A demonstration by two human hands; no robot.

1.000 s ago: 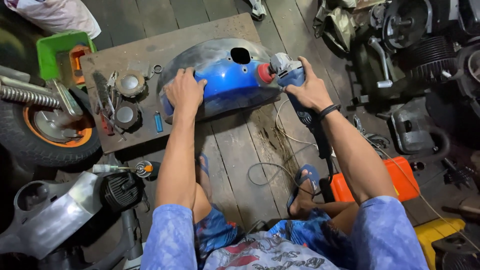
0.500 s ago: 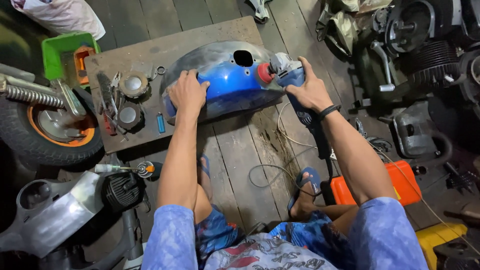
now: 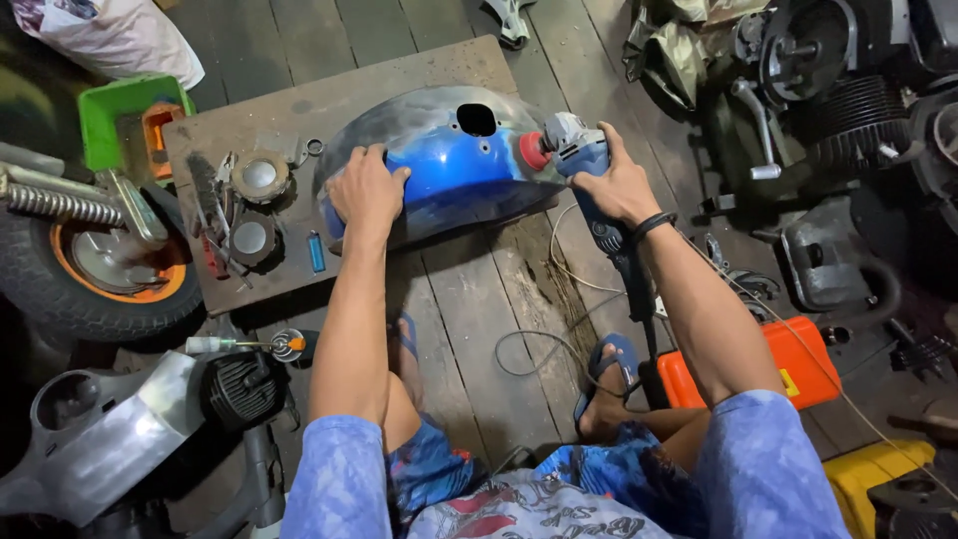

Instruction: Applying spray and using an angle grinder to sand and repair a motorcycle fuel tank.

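The curved blue metal fender (image 3: 449, 170), paint partly stripped to grey, lies on a brown wooden board (image 3: 329, 100) on the plank floor in front of you. Your left hand (image 3: 366, 192) presses flat, fingers spread, on its near left edge; your right hand (image 3: 617, 182) is clamped round the blue-grey angle grinder (image 3: 579, 160), red disc against the fender's right end. Round wire brush cups (image 3: 257, 205) lie left on the board, an orange-rimmed tyre (image 3: 95, 265) beyond.

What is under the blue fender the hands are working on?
The blue fender rests on a brown board laid over the plank floor. The left hand presses on it; the right hand holds a grinder against it. Its hollow underside is hidden.
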